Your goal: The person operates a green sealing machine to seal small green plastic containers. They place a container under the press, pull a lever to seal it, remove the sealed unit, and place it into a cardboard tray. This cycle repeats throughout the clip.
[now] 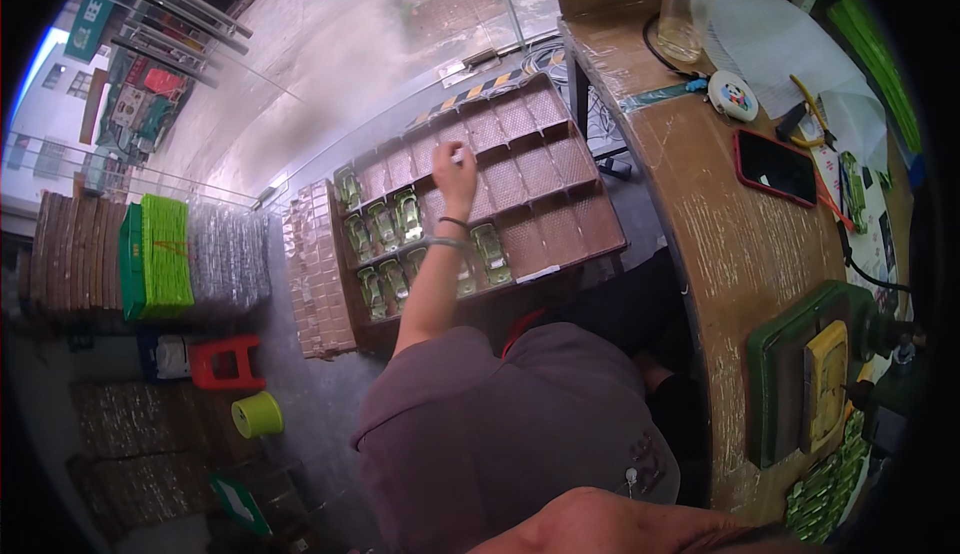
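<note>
My left hand (455, 174) is over a partitioned cardboard box (545, 159), its fingers curled closed around something I cannot make out; a small pale spot shows between them. Two dark bands circle the wrist. Green car-shaped pieces (408, 216) lie in several cells at the box's left side and along its near row. Another such piece (490, 252) sits to the right of my forearm, which hides part of the near cells. From the lower edge comes my right arm (590, 526), but its hand is outside the picture.
A wooden workbench (665, 204) on the right bears a red-cased phone (775, 168), yellow-handled pliers (803, 119), a clear bottle (688, 14) and a green machine (775, 384). Left are stacked cardboard (85, 254), a red stool (225, 362) and a yellow-green bucket (257, 414).
</note>
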The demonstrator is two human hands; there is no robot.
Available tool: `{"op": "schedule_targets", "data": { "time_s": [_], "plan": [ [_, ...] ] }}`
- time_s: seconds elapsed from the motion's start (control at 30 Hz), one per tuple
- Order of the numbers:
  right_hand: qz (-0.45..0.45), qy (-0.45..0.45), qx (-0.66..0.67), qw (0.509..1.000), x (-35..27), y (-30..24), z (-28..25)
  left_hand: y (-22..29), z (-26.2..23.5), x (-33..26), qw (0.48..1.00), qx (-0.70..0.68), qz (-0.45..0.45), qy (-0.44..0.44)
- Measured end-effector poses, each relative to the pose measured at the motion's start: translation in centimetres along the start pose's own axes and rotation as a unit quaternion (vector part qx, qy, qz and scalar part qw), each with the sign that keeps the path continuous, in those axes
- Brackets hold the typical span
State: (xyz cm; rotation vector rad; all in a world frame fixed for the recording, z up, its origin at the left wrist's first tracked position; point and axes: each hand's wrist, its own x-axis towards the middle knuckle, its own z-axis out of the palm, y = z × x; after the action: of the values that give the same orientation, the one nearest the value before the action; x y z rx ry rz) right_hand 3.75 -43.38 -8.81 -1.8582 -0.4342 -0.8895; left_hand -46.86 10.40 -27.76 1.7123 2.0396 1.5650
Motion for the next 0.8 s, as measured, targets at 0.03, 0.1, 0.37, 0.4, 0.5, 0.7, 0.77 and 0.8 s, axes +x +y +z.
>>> {"op": "schedule_targets", "data": {
  "time_s": [0.03,0.1,0.37,0.4,0.5,0.7,0.77,0.8],
  "plan": [
    [0.0,-0.012,0.038,0.999,0.2,-1.6,1.6,-5.9,-2.1,0.9,0.995,0.095,-0.008,0.031],
    [-0.056,-0.025,-0.11,0.992,-0.1,-3.3,4.0,-14.7,-6.2,2.2,0.967,0.216,-0.136,0.004],
    [-0.22,-0.119,-0.088,0.964,-3.4,-5.6,8.7,-34.0,-14.2,7.5,0.869,0.416,-0.252,-0.086],
    [-0.256,-0.117,-0.08,0.956,-3.6,-6.0,8.9,-34.3,-13.3,7.9,0.869,0.407,-0.264,-0.097],
    [-0.338,-0.086,-0.081,0.934,-4.1,-6.4,9.2,-34.3,-11.9,8.5,0.87,0.366,-0.303,-0.128],
    [-0.227,-0.104,-0.06,0.967,-6.2,-4.5,11.1,-36.6,-13.2,9.2,0.902,0.259,-0.337,-0.081],
    [-0.133,-0.102,-0.008,0.986,-7.5,-3.0,12.8,-36.7,-14.4,9.9,0.925,0.171,-0.338,0.0],
    [-0.134,-0.086,-0.022,0.987,-8.4,-3.1,12.8,-35.0,-13.1,10.1,0.935,0.14,-0.315,0.079]
  ]
}}
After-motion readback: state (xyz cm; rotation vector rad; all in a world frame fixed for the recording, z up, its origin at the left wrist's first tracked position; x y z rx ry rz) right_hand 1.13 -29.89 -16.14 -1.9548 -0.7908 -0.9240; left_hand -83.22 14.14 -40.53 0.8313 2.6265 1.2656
